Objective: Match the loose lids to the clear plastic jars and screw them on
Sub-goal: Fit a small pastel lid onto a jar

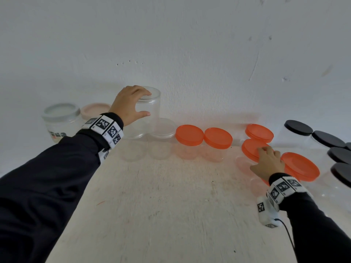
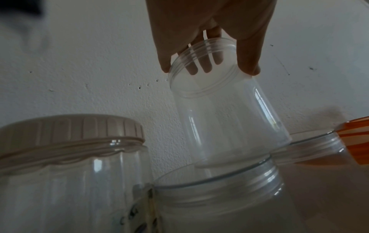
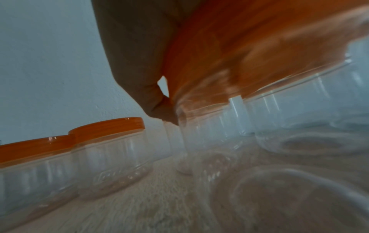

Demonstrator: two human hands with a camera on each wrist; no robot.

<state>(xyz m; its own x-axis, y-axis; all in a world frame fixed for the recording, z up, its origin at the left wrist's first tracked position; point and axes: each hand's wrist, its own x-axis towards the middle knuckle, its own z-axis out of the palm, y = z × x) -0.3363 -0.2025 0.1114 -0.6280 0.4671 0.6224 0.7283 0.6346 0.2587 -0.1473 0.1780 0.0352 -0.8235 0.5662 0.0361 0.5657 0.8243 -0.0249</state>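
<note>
My left hand grips a clear open jar round its threaded rim, thumb in front and fingers over the mouth. The jar hangs tilted just above another open clear jar, with my left hand above it. My right hand is curled over an orange lid that sits on a clear jar at the right. In the blurred right wrist view the orange lid fills the top, with my right hand beside it, thumb at the lid's edge.
Two orange-lidded jars stand mid-table by the wall, with two more around my right hand. Black-lidded jars crowd the right edge. A grey-lidded jar and a beige-lidded one stand far left. Bare tabletop lies in front.
</note>
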